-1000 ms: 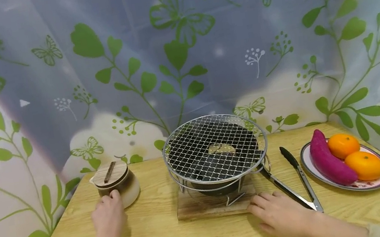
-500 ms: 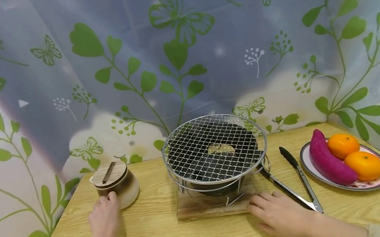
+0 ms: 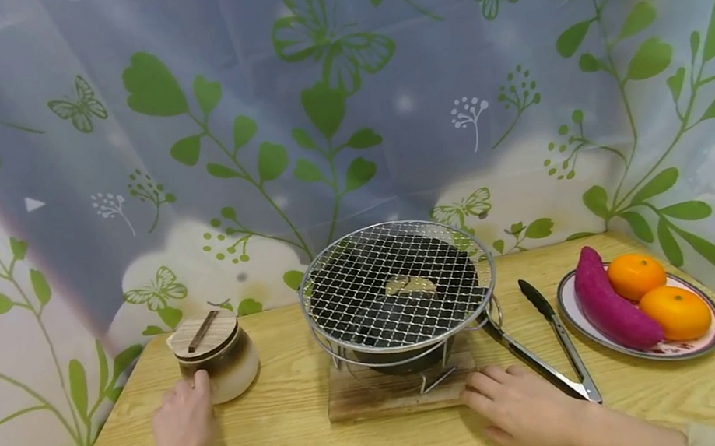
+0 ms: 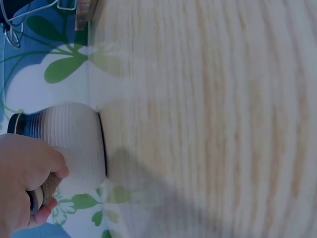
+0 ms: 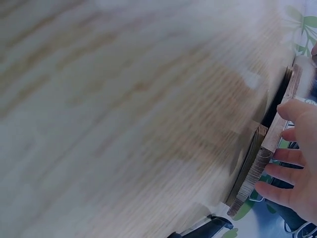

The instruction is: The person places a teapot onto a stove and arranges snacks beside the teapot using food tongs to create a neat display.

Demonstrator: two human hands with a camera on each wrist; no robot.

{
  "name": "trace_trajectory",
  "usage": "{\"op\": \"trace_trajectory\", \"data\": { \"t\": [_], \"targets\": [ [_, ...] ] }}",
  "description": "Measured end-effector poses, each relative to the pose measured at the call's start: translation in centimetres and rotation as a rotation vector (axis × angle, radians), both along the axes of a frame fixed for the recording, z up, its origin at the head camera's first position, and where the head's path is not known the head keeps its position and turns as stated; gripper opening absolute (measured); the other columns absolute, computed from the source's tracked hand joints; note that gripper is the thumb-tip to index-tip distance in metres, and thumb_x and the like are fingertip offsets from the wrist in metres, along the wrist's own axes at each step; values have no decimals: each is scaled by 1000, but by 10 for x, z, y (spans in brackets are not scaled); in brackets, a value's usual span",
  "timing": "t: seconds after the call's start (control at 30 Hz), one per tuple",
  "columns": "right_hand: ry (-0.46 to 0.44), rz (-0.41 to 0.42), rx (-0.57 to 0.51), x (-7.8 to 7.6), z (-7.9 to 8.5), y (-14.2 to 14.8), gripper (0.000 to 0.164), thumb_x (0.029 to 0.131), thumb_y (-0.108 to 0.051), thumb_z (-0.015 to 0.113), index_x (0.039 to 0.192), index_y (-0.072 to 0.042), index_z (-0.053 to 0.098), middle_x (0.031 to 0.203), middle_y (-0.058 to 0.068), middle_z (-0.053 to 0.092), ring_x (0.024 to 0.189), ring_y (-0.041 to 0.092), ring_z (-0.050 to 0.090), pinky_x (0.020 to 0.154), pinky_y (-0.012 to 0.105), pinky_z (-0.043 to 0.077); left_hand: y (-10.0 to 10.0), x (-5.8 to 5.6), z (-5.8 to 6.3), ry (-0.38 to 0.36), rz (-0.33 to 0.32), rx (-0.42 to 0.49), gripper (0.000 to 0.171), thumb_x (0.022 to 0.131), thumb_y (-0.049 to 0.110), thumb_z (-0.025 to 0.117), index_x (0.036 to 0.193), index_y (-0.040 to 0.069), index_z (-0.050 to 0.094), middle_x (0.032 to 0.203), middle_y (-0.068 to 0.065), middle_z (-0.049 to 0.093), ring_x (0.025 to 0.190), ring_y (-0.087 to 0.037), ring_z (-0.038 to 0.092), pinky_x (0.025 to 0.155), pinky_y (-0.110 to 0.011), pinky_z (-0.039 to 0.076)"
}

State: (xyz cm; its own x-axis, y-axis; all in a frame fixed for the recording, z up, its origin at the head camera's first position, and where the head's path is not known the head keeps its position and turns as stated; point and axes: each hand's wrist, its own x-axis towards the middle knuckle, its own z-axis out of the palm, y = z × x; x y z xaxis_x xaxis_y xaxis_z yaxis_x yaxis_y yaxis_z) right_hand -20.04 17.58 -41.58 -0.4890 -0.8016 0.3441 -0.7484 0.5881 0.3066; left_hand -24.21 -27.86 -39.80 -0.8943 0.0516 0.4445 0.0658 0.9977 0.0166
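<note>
On the left of the table stands a brown-and-cream side-handled teapot with a flat wooden lid. My left hand grips its short brown handle, the fingers curled round it in the left wrist view. The teapot is upright, its base at the tabletop. In the middle, a round wire grill rack covers a black stove on a wooden board. My right hand rests at the board's near right corner with fingers extended, holding nothing.
Metal tongs with black tips and grips lie spread right of the stove. Beyond them, a rimmed plate carries a purple sweet potato and two oranges. A leaf-patterned curtain hangs behind the table.
The left hand has shifted slightly left and nearer to me along the teapot's handle, while the teapot stays in place. The right hand keeps its spot; the head view has turned slightly.
</note>
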Motion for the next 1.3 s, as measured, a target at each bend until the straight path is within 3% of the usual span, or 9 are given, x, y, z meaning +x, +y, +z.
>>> {"op": "trace_trajectory", "data": {
  "t": [0.2, 0.33, 0.57, 0.73, 1.03, 1.3],
  "targets": [
    [0, 11, -15, 0, -2, 0, 50, 73, -35, 73, 115, -12, 58, 108, 2, 54, 97, 20, 54, 72, 35, 50, -5, 0, -4, 67, -34, 31, 18, 72, -5, 54, 83, 3, 41, 71, -19, 48, 66, -42, 50, 46, -50, 40],
    [4, 13, -25, -1, -3, 1, 50, 72, -34, 73, 114, -12, 58, 108, 2, 54, 97, 20, 54, 72, 35, 50, -6, -1, -4, 123, -54, 44, 18, 73, -4, 56, 82, 4, 42, 70, -18, 48, 63, -42, 50, 43, -49, 39],
    [7, 21, -21, -1, -4, 1, 51, 72, -35, 73, 115, -12, 58, 109, 2, 53, 98, 20, 53, 73, 35, 50, -9, -1, 5, 242, -85, 42, 23, 66, -6, 60, 80, 4, 45, 63, -16, 46, 51, -39, 46, 38, -47, 36],
    [13, 21, -27, -1, -5, 1, 51, 72, -35, 73, 115, -13, 58, 108, 2, 53, 98, 20, 53, 72, 34, 50, -8, -1, 15, 261, -100, 41, 23, 67, -5, 62, 79, 5, 45, 63, -14, 46, 52, -38, 46, 37, -48, 36],
    [11, 7, -18, -3, -5, 1, 51, 72, -35, 72, 115, -12, 58, 108, 2, 53, 97, 20, 53, 72, 34, 50, 1, 0, 30, 176, -73, 50, 14, 77, 1, 58, 80, 5, 44, 65, -14, 47, 56, -36, 48, 38, -47, 37],
    [0, 9, -24, -2, -5, 1, 49, 73, -35, 72, 115, -12, 58, 108, 2, 53, 97, 20, 53, 73, 35, 50, 7, -2, 39, 334, -127, -2, 20, 72, -4, 60, 75, 7, 43, 59, -9, 42, 47, -31, 42, 33, -40, 32]
  ]
}}
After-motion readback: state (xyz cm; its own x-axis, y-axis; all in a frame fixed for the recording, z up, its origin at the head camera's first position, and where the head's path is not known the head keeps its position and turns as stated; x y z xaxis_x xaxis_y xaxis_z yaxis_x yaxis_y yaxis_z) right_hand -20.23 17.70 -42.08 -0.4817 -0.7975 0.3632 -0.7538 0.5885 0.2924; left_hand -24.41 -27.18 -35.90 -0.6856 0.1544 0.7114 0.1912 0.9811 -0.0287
